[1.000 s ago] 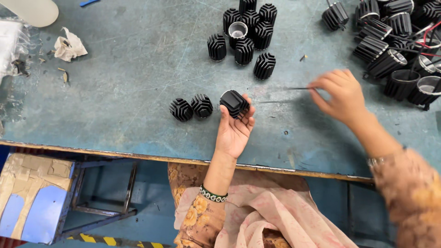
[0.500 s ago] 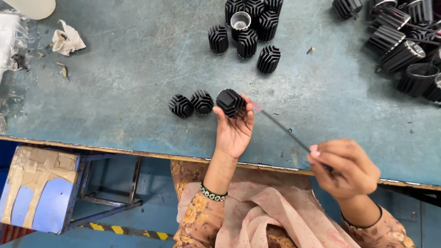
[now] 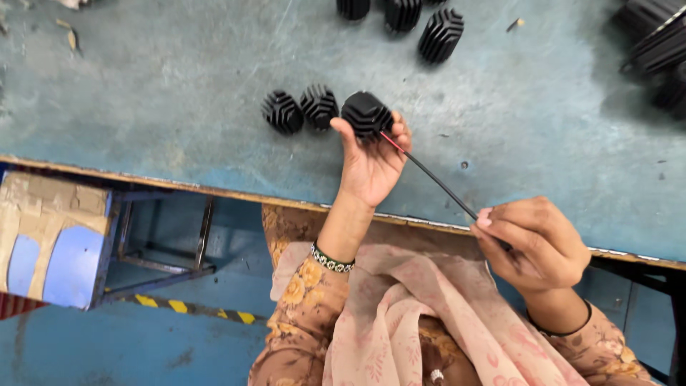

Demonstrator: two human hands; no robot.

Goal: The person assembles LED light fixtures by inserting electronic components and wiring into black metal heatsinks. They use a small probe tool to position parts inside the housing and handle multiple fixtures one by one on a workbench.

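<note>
Much of this view is cut off. Along the workbench's (image 3: 179, 107) far edge, three black finned heat sinks (image 3: 441, 33) are sliced by the top of the frame, so you see only their lower parts. In the far right corner a dark pile of finned parts (image 3: 654, 50) runs out of view, and you cannot tell how many pieces lie in it. No tray or bin shows anywhere; every part sits loose on the worn blue-green top.

Your left hand (image 3: 371, 161) is raised over the near edge of the workbench, fingers closed around a black finned heat sink (image 3: 366, 114) held at the fingertips. Your palm hides the underside of the part, so where the wire enters it cannot be seen. A thin black wire (image 3: 436, 179), with a short red stretch next to the heat sink, runs from the part diagonally down to your right hand (image 3: 532, 246). That hand is off the bench, just past its near edge, pinching the wire between thumb and fingertips; the wire's end is buried in your grip.

Just left of the held part, two more finned heat sinks (image 3: 300, 111) stand touching each other on the bench top. Below the near edge, a cardboard-covered stool (image 3: 53, 236) is partly cut by the left side of the frame.
</note>
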